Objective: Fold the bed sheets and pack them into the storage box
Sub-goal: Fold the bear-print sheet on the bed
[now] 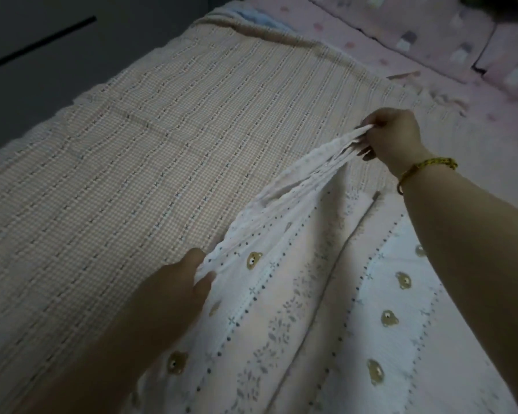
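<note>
A white and pink sheet with bear faces and dotted stripes (305,309) lies partly folded at the lower right of the bed. My right hand (393,134) pinches a bunched corner of it and holds that corner raised, stretched out over the bed. My left hand (177,282) grips the same edge nearer to me. Between the two hands the edge hangs taut above a beige checked sheet (132,162) spread flat across the bed. No storage box is in view.
A pink patterned bed cover (491,121) runs along the far right, with pillows (425,28) at the top right. A blue cloth (260,19) peeks out at the far end of the beige sheet. Dark floor and a grey wall (36,70) lie to the left.
</note>
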{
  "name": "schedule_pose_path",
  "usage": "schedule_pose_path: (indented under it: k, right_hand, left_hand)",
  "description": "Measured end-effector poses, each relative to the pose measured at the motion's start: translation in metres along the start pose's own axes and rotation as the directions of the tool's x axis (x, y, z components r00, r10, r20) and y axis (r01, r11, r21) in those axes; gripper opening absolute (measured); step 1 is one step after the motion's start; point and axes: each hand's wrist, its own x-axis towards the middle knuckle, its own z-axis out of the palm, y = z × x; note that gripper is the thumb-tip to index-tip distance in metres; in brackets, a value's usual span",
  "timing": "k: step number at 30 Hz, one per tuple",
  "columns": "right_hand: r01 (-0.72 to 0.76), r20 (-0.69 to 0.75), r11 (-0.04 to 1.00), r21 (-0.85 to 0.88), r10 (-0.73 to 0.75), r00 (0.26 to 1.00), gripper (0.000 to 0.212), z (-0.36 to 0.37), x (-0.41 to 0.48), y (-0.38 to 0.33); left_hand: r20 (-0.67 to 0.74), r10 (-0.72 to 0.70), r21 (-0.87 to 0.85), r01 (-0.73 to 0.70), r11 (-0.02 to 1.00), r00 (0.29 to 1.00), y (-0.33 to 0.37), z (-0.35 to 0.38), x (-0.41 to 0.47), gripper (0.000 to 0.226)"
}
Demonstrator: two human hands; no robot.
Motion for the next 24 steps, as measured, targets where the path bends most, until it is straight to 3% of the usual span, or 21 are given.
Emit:
schedule_pose_path:
  k: [2, 3, 6, 10, 11, 13, 17, 22, 24]
  right_hand:
    - [-0.040, -0.034, 0.990, 0.133, 0.045, 0.998, 0.042, -0.036, -0.018, 0.010]
    - [-0.053, -0.057, 0.980, 0.193, 0.065, 0.996, 0.042, -0.059, -0.030, 0.018]
    - [-0.102, -0.129, 0.954, 0.282, 0.143, 0.981, 0.039, -0.117, -0.058, 0.050]
    - [-0.188, -0.210, 0.940, 0.286, 0.253, 0.945, 0.027, -0.176, -0.091, 0.115]
    - [-0.211, -0.219, 0.933, 0.290, 0.280, 0.935, 0.029, -0.188, -0.099, 0.135]
    - [-0.281, -0.199, 0.907, 0.312, 0.352, 0.915, 0.026, -0.203, -0.119, 0.181]
    - [-0.441, -0.068, 0.760, 0.477, 0.532, 0.844, 0.018, -0.205, -0.158, 0.261]
    - [-0.540, 0.067, 0.633, 0.555, 0.613, 0.787, 0.014, -0.173, -0.189, 0.297]
    - [-0.534, 0.063, 0.635, 0.559, 0.609, 0.791, 0.020, -0.165, -0.187, 0.295]
  left_hand:
    - [0.032, 0.047, -0.002, -0.047, 0.999, 0.998, 0.038, -0.008, -0.029, 0.024]
    - [0.026, 0.087, 0.075, -0.088, 0.993, 0.996, 0.063, -0.006, -0.047, 0.022]
    - [-0.054, 0.337, 0.218, -0.318, 0.923, 0.940, 0.125, 0.016, -0.091, 0.019]
    - [0.158, 0.397, 0.221, -0.424, 0.878, 0.904, 0.184, 0.087, -0.141, 0.021]
    - [0.214, 0.398, 0.252, -0.444, 0.860, 0.892, 0.199, 0.107, -0.151, 0.017]
    - [0.446, 0.265, 0.282, -0.415, 0.865, 0.855, 0.209, 0.157, -0.167, 0.021]
    - [0.521, 0.168, 0.339, -0.384, 0.859, 0.837, 0.221, 0.215, -0.187, 0.029]
    - [0.468, 0.131, 0.381, -0.333, 0.863, 0.874, 0.227, 0.219, -0.189, 0.046]
    - [0.398, 0.124, 0.410, -0.297, 0.863, 0.909, 0.222, 0.216, -0.186, 0.053]
